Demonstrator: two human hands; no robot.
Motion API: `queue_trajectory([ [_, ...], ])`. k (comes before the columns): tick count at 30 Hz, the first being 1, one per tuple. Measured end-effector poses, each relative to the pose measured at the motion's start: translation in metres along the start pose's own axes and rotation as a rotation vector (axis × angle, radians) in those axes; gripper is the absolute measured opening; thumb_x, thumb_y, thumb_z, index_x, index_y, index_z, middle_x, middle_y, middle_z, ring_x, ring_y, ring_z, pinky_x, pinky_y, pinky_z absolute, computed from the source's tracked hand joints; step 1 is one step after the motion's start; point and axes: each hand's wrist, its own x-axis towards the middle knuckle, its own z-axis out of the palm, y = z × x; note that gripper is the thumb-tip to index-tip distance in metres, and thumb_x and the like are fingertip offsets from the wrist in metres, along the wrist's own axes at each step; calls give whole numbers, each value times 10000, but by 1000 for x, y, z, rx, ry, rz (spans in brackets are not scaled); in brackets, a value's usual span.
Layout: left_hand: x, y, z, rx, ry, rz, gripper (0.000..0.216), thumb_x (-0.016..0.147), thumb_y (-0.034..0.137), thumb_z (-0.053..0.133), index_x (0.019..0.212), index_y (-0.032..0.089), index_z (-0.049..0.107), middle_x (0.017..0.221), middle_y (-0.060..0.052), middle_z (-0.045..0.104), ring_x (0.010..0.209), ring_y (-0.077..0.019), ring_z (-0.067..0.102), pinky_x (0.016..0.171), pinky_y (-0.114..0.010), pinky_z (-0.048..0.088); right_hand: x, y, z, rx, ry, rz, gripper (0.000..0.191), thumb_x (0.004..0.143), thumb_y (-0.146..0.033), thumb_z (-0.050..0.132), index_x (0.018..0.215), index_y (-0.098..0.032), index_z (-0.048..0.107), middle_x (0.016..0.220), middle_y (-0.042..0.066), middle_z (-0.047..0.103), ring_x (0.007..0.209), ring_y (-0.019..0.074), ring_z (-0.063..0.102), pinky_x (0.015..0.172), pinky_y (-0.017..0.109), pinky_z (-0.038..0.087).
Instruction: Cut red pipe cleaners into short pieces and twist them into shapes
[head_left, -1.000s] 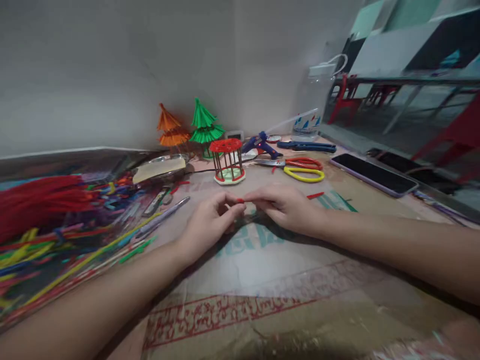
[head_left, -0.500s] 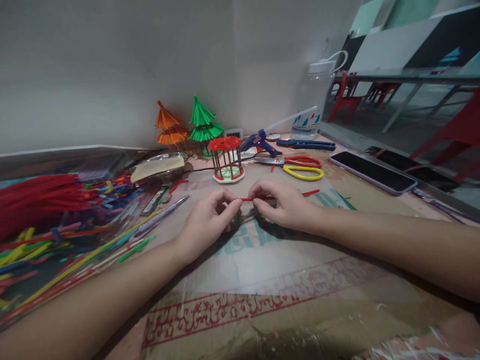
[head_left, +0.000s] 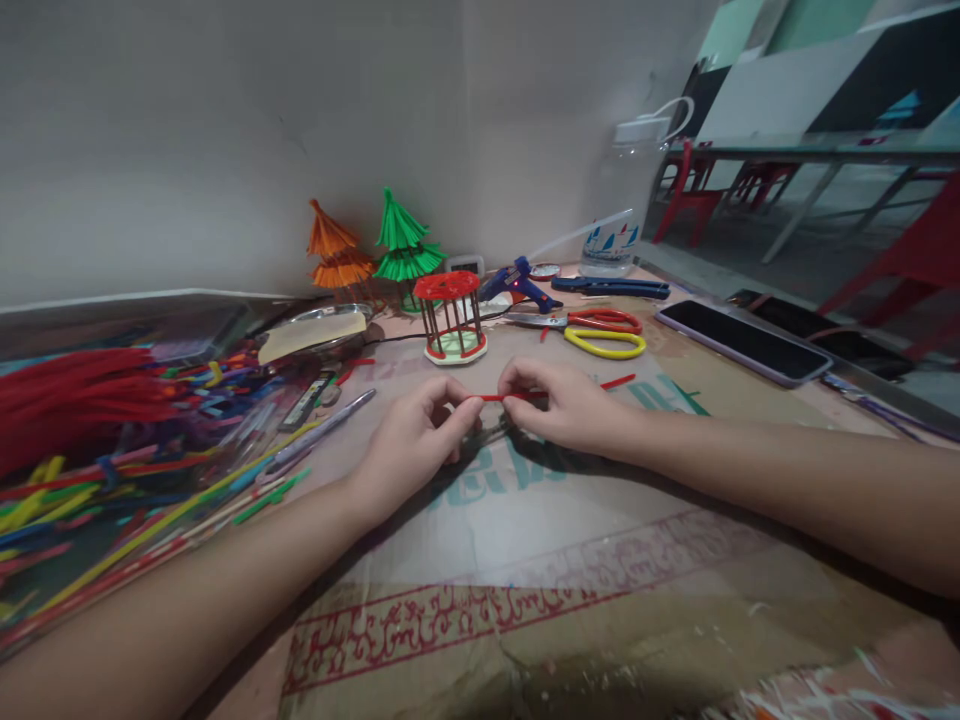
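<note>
1. Head view, hands: the left hand [head_left: 414, 432] and right hand [head_left: 570, 408] each pinch a thin red strip [head_left: 490, 398] between thumb and fingertips; it bridges the gap between them, over a pale sheet [head_left: 480, 540].
2. Head view, risks: uneven pulling might kink the strip; a loose pinch could drop it; reaching forward could topple the red-topped frame [head_left: 448, 284] standing just beyond.
</note>
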Motion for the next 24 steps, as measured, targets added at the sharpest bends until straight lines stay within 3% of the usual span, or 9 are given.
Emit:
queue_trajectory([
  [24,0,-2,0,15,-31,9,257,928,427,576,843,185,550,649,46,589,449,-76,519,437,-192,380,1,-1,3,-19,-13,30,49,758,-170,538,776,-210,516,723,-17,575,671,142,534,620,267,414],
])
